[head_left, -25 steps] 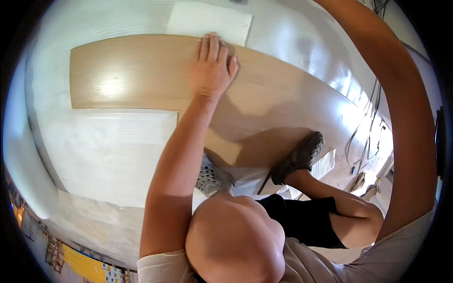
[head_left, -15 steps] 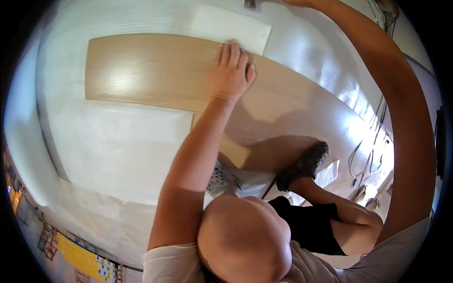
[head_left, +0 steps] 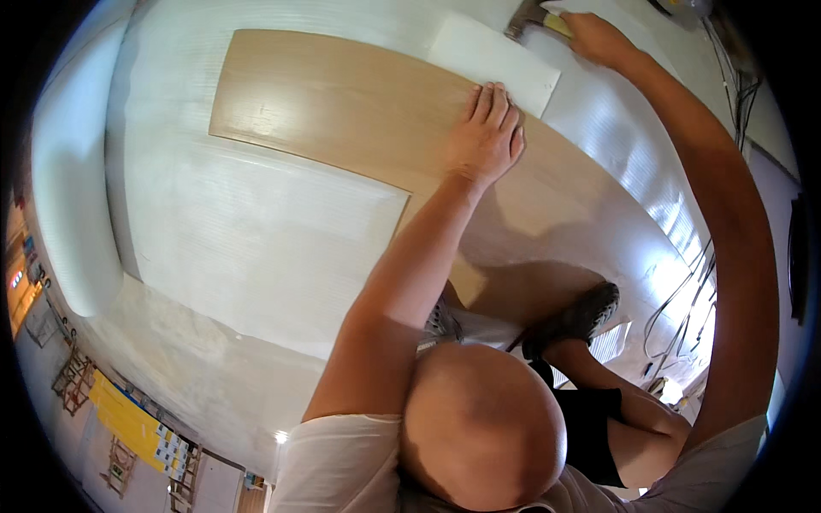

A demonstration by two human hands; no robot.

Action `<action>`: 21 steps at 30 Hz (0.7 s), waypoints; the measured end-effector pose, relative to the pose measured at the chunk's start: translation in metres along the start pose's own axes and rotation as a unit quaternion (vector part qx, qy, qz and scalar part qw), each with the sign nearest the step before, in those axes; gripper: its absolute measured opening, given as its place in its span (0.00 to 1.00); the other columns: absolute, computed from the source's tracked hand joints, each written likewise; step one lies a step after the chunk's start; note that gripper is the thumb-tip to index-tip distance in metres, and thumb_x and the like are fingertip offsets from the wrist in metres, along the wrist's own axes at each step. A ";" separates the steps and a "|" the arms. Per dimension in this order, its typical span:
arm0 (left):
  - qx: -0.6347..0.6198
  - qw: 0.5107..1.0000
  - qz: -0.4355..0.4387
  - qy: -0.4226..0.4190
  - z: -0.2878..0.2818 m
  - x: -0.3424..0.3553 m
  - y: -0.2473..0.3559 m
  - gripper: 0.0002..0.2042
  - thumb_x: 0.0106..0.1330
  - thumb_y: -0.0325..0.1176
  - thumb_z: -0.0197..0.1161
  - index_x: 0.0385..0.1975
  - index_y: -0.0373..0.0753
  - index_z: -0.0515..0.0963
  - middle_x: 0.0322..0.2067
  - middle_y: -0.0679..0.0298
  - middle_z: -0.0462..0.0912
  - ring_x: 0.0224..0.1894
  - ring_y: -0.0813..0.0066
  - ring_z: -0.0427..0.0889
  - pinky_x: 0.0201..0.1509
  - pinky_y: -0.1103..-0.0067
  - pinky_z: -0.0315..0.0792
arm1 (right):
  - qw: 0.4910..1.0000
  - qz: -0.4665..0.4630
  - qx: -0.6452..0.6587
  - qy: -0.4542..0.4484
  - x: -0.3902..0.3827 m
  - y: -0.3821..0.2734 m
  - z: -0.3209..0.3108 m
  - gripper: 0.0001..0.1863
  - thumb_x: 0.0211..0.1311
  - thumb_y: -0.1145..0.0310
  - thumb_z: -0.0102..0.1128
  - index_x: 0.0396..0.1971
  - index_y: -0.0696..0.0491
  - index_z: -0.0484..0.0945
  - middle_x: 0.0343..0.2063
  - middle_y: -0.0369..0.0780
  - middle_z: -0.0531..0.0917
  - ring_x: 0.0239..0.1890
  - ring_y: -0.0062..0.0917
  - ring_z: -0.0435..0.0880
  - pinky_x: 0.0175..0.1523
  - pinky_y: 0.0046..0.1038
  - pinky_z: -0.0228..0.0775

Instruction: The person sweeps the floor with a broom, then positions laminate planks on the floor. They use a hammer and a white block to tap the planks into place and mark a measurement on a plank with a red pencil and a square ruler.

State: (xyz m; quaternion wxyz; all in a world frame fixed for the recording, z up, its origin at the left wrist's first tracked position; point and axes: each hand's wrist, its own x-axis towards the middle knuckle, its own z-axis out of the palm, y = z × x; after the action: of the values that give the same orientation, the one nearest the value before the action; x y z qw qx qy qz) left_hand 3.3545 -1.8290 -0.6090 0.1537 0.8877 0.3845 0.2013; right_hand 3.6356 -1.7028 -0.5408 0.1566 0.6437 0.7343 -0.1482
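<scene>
My left hand (head_left: pixel 486 141) lies flat, fingers stretched out, on a light wood-look floor plank (head_left: pixel 316 94) near its far edge. Up at the top right, my right hand (head_left: pixel 599 39) is wrapped round the handle of a hammer (head_left: pixel 558 24). The hammer's dark metal head points left, above a white rectangular sheet (head_left: pixel 496 60) that lies against the plank's far edge. Similar wood-look flooring (head_left: pixel 547 222) continues to the right and toward my feet. The joints between its pieces are hard to make out.
White ribbed underlay (head_left: pixel 256 214) covers the floor around the planks. A thick white roll (head_left: pixel 73 197) stands along the left side. Dark cables (head_left: pixel 735 94) run down the right. My foot in a dark clog (head_left: pixel 577 318) rests on the flooring.
The view has shifted, so the planks sit farther right and higher. My right hand and the hammer have come more fully into sight. My left hand remains flat on the plank.
</scene>
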 end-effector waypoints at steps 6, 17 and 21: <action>0.000 1.000 0.001 0.001 0.001 -0.001 0.002 0.23 0.69 0.41 0.53 0.58 0.32 0.73 0.64 0.50 0.69 0.69 0.54 0.65 0.76 0.63 0.56 | 0.995 0.088 0.041 0.036 -0.119 -0.014 -0.012 0.24 0.59 0.69 0.61 0.57 0.55 0.74 0.39 0.55 0.84 0.45 0.51 0.83 0.51 0.47 0.74; -0.133 0.988 0.081 -0.021 -0.042 -0.074 -0.043 0.23 0.65 0.30 0.61 0.61 0.36 0.71 0.65 0.57 0.68 0.68 0.54 0.65 0.72 0.64 0.63 | 0.966 0.228 -0.032 -0.116 -0.437 0.029 0.039 0.16 0.61 0.73 0.55 0.50 0.54 0.74 0.28 0.55 0.84 0.33 0.53 0.84 0.41 0.52 0.76; -0.041 0.997 0.017 -0.056 -0.089 -0.181 -0.083 0.25 0.67 0.37 0.59 0.64 0.39 0.70 0.69 0.58 0.65 0.71 0.55 0.62 0.73 0.62 0.60 | 0.960 0.236 -0.026 -0.148 -0.492 0.034 0.079 0.14 0.60 0.74 0.57 0.47 0.55 0.74 0.25 0.54 0.84 0.31 0.52 0.85 0.37 0.48 0.78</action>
State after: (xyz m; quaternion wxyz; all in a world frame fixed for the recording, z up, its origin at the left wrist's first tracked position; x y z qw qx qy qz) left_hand 3.1479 -1.8991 -0.6101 0.2082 0.8969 0.3515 0.1695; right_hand 3.7321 -2.1742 -0.4058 0.3105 0.7656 0.5333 -0.1817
